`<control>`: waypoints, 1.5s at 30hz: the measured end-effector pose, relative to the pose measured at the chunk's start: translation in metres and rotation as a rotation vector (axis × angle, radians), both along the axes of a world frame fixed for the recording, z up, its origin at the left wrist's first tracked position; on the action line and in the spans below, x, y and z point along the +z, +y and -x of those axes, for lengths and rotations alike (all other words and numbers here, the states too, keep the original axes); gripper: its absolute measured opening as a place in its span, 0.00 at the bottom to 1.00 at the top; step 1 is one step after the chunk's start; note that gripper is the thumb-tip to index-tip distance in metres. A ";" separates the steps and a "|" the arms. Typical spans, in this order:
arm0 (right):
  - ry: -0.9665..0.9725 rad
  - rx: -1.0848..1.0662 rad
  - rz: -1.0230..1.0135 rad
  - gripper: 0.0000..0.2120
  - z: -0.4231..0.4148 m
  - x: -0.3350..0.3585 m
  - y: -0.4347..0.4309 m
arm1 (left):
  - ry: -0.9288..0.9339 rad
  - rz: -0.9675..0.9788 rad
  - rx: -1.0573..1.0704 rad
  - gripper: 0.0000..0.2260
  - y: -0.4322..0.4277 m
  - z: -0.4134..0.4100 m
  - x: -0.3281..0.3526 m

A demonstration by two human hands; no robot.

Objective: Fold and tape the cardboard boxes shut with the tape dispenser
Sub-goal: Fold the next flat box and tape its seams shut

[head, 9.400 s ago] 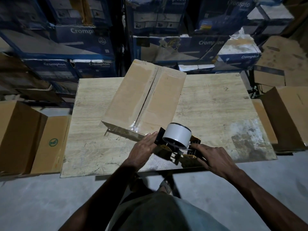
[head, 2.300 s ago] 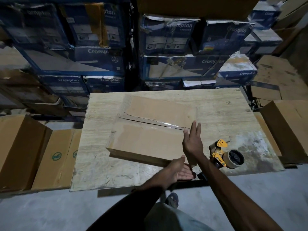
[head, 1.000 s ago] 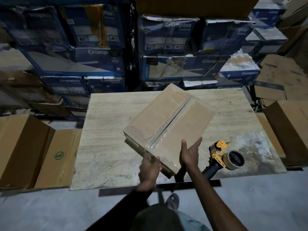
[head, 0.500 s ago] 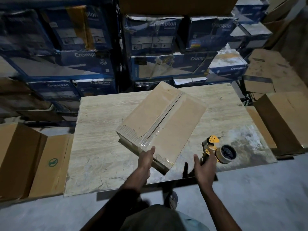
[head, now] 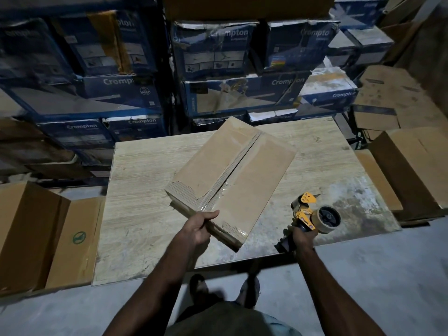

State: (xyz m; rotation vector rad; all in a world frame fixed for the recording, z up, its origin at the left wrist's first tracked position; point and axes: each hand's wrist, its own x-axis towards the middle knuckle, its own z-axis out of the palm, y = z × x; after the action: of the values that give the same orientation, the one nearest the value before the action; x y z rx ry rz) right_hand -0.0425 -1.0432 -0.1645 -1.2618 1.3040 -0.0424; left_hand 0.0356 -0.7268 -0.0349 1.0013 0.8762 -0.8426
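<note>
Brown cardboard box (head: 232, 180) lies askew on the pale wooden table (head: 145, 190), flaps folded but seam seemingly taped only at its near end, left hand (head: 197, 226) gripping that end, right hand (head: 303, 236) clasping the yellow tape dispenser (head: 315, 214) beside it.

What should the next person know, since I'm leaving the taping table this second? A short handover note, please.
Left grip holds the near edge of the box, by the seam.
Right grip holds the tape dispenser by its handle, over the near right part of the table, apart from the box.
The box lies at a slant on the table, flaps folded shut.
Done: clear tape shows at the seam's near end.
Left: I cannot tell whether tape covers the whole seam. Check it, then probably run the dispenser along it. Other brown boxes stand beside the table.
</note>
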 end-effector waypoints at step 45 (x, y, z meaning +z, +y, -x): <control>-0.432 1.382 0.926 0.30 0.050 0.232 0.111 | -0.131 -0.012 0.033 0.07 0.031 0.027 0.072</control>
State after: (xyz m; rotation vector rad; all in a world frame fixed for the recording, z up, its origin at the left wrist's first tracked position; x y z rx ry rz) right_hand -0.0926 -0.9326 0.0671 -2.5256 -0.2357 0.0738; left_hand 0.0083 -0.6959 0.0375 1.0384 0.7847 -0.7364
